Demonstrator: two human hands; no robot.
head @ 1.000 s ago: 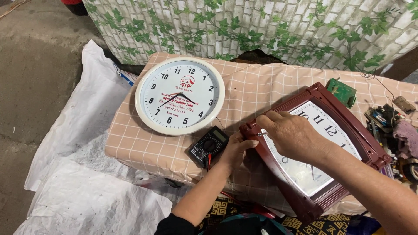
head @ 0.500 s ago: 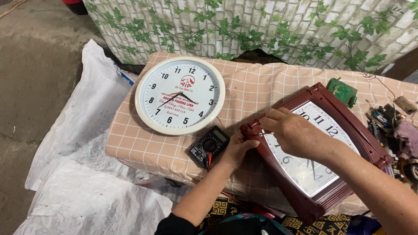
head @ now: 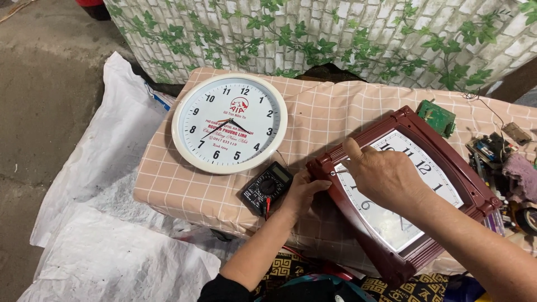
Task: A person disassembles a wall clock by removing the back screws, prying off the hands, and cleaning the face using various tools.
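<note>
A person's left hand [head: 302,193] and right hand [head: 386,176] work on a dark red, plastic-framed square wall clock w/ white dial [head: 417,190], lying face up and turned cornerwise on a bench covered in a pink-and-white checked cloth [head: 330,112]. The left hand's fingers are curled against the frame's near-left corner, steadying it; the right hand lies across the dial's upper left, fingers [head: 353,152] closed on the frame's top-left edge. The clock sits at the bench's right half, partly hanging over the near edge.

Just left of the left hand lies a small black multimeter w/ round selector knob [head: 267,187], its leads trailing off the bench. Further left, well apart, a round white-rimmed wall clock [head: 229,123] lies face up. At far right: a green circuit board [head: 436,116] beside the red frame's top corner, plus a jumble of small parts and wires [head: 495,148], too cluttered to sort out. White plastic sheeting [head: 100,246] covers the floor at left.

Progress, judging by what shows: early. The red clock's front cover appears in place, and the meter lies unused.
</note>
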